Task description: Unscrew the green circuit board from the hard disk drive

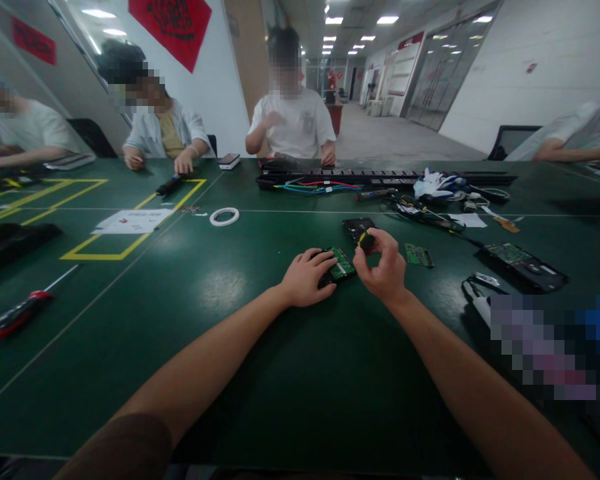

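Observation:
My left hand (pixel 310 277) rests on a black device with a green circuit board (pixel 343 264), its fingers spread over the left part. Just right of that device, my right hand (pixel 383 265) pinches a small black and yellow tool (pixel 365 240), which looks like a short screwdriver; its tip is hard to make out. Behind the tool lies a black plate or casing (pixel 354 229), partly hidden by my right hand. A loose green circuit board (pixel 419 255) lies to the right of my right hand.
On the green table (pixel 220 373) are a white tape ring (pixel 225 217), a red and black screwdriver (pixel 20 315), paper (pixel 133 221), another opened device (pixel 523 263), white gloves (pixel 437 185), cables and long black strips (pixel 380 179). Several people sit around it.

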The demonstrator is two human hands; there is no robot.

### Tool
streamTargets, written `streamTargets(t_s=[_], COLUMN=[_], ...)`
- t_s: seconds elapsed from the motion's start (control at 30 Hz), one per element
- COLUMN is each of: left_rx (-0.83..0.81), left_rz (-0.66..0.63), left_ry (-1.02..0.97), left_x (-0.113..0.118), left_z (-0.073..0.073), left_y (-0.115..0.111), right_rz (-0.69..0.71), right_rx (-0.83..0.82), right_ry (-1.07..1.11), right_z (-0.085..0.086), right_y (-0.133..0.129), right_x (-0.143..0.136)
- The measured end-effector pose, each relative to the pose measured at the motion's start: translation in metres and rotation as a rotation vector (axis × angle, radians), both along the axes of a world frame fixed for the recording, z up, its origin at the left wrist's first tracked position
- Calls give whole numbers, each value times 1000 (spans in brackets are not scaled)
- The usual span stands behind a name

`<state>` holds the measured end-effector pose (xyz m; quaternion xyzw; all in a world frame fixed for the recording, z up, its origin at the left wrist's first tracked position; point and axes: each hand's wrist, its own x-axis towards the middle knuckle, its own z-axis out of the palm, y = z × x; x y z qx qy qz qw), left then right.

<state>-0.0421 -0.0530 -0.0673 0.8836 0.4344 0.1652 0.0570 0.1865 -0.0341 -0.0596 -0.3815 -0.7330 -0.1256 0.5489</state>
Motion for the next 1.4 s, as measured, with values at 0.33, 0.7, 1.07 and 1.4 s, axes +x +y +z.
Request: streamTargets(t_s=[0.33, 0.7, 1.07, 1.4], left_rx=[-18, -15, -18, -19], left_rz=[3, -2, 0, -2], left_ry=[-1, 2, -1, 2], left_x=[-1, -1, 0, 0], left_z=[-1, -1, 1, 1], left_y=[0, 1, 0, 0], right_rz=[-8, -20, -29, 80], right_rx=[5, 16, 7, -56], right_ry=[7, 8, 3, 75], right_z=[2, 3, 3, -4], right_y=[0, 3, 0, 6], right_x=[3, 2, 1, 5])
